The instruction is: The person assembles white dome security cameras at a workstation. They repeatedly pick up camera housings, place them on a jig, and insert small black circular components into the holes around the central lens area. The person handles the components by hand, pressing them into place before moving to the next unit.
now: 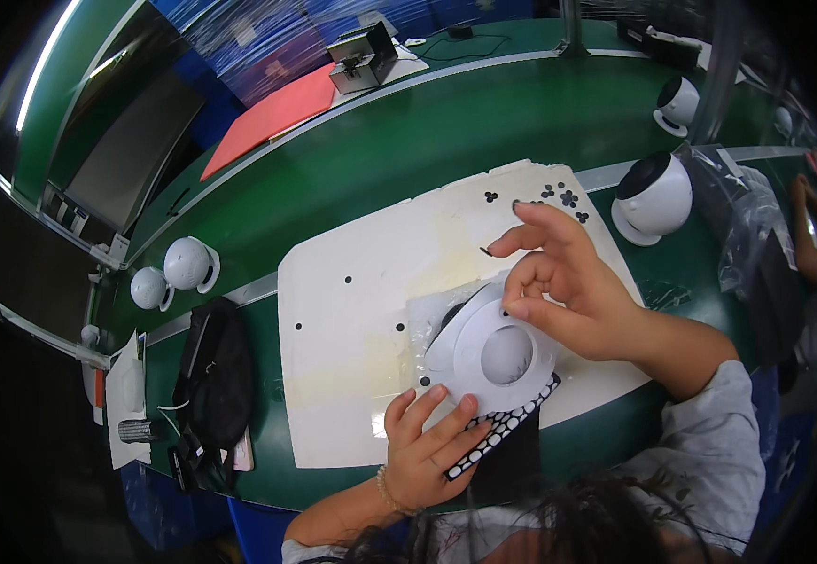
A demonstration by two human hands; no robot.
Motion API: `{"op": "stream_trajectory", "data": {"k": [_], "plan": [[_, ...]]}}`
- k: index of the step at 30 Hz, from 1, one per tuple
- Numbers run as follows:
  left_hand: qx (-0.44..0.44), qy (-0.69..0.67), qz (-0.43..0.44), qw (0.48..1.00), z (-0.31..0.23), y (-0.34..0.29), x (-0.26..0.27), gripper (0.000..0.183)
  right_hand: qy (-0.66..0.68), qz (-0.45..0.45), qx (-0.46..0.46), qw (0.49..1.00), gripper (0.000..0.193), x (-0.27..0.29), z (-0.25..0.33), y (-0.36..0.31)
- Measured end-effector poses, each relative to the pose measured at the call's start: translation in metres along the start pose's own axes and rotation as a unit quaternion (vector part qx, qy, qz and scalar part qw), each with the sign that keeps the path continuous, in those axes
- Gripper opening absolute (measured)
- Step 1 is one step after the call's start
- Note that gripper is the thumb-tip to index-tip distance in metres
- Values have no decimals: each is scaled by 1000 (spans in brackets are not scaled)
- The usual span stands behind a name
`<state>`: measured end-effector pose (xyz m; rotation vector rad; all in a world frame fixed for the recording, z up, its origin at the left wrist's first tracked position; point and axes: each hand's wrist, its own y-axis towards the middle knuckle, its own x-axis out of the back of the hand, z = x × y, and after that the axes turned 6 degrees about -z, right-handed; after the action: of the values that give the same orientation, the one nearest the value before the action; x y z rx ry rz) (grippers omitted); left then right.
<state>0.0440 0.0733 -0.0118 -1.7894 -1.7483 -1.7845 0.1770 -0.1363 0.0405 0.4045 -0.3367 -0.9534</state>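
A white camera-like device with a ring-shaped base (465, 362) lies on a clear plastic bag (391, 414), its ring facing up. My left hand (427, 456) steadies it, fingers laid on the ring's near-left edge. Beneath those fingers and the ring is a black sheet with rows of white round spots (497, 437). Above the ring's far side, my right hand (582, 296) pinches thumb and forefinger together at a small black round pad (506, 313), the other fingers raised. Part of the device's dark face shows under the ring.
A cream board (342, 376) carries loose black dots (348, 279) and small black clusters (568, 198). White devices stand at right (657, 197) and left (186, 263). A black bag (216, 376) lies left; a metal box (361, 61) and red sheet (272, 117) sit at the back.
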Motion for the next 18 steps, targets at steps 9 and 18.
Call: {"op": "stream_trajectory", "data": {"k": [9, 18], "plan": [[6, 0, 0, 1000, 3, -8, 10, 35, -45, -9, 34, 998, 61, -15, 5, -1], [4, 5, -4, 1000, 4, -11, 25, 34, -358, 2, 276, 892, 60, -25, 11, -6]]}}
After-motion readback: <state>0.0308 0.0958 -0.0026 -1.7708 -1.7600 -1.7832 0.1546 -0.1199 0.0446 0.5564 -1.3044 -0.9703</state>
